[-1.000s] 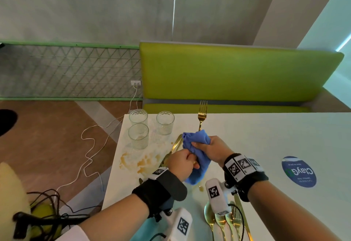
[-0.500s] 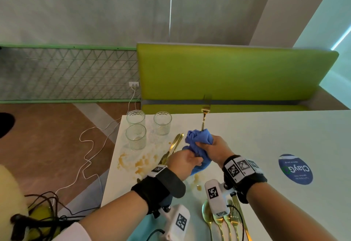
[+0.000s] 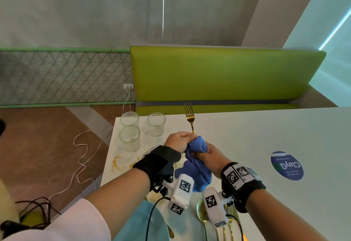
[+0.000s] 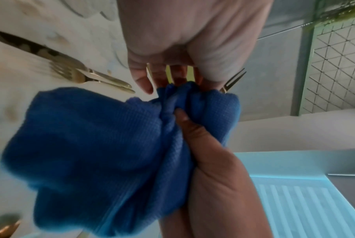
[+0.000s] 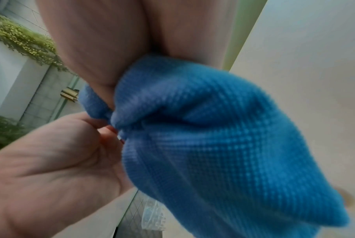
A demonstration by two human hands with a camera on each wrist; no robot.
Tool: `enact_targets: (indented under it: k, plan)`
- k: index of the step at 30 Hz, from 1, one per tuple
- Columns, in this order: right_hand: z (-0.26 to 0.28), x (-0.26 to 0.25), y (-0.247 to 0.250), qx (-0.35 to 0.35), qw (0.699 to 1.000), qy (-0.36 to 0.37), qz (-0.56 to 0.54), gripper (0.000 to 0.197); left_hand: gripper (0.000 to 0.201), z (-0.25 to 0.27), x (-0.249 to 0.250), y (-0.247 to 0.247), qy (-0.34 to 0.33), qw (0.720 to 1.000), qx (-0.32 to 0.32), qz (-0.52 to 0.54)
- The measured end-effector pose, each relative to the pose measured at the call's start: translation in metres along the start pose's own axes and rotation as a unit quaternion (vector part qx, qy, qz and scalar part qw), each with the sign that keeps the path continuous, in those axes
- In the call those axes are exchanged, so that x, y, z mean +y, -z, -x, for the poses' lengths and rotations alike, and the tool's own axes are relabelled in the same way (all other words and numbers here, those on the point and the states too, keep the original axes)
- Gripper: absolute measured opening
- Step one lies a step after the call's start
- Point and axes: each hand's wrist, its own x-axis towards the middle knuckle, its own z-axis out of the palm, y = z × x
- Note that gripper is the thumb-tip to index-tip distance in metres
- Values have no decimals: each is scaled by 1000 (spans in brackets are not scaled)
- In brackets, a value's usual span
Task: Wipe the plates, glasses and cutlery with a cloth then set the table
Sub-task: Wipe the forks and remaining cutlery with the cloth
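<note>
Standing on stained white table [image 3: 247,136]: three glasses [image 3: 129,138]; green bench [image 3: 218,73] behind.

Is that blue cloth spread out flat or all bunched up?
Bunched up. The blue cloth is crumpled in the right hand, wrapped around the handle of the gold fork, which the left hand grips; its loose end hangs down.

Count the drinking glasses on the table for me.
3, all at the table's far left corner: back-left glass, back-right glass, front glass nearest the stains. None looks hidden.

Head high, forward-down; wrists close; share cloth [image 3: 197,162].
</note>
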Motion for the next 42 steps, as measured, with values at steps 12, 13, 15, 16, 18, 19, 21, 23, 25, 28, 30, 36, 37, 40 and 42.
enact_targets:
  k: [12,13,15,16,18,19,21,23,25,28,30,36,37,40,42]
  plan:
    - [6,3,22,100,991,-31,-84,10,21,-7,8,20,-35,994,107,-13]
    - [1,-3,25,112,987,-25,-112,9,20,-3,7,17,-39,995,86,-34]
    - [-7,-18,29,111,988,-7,-108,21,17,4,3,7,-43,993,32,-107]
    - [-10,-26,28,103,992,0,-69,27,17,9,4,1,-46,987,5,-155]
    - [-17,-34,29,113,994,3,9,31,22,16,3,-6,-60,974,-17,-219]
    - [-20,-35,32,132,991,-2,26,30,21,19,3,-8,-66,972,-25,-226]
    - [-22,-35,37,156,987,-14,40,21,18,26,1,-9,-66,971,-35,-226]
    - [-20,-36,43,166,985,-22,51,28,21,30,-1,-9,-63,970,-37,-233]
    - [-15,-36,45,165,985,-22,40,31,24,31,-4,-9,-62,970,-34,-234]
    - [-15,-30,55,234,972,-20,25,15,23,40,-14,-12,-42,966,-49,-250]
    - [-14,-25,71,295,955,-29,13,19,30,46,-34,-15,-19,957,-73,-282]
    - [10,-2,94,299,953,-43,30,19,20,51,-85,-37,52,948,-94,-299]
    - [15,3,92,295,954,-48,22,22,23,51,-91,-43,60,944,-101,-308]
    - [34,21,90,297,952,-66,9,17,25,54,-112,-63,96,927,-132,-337]
    - [47,35,90,303,950,-74,11,15,27,61,-127,-78,118,912,-158,-361]
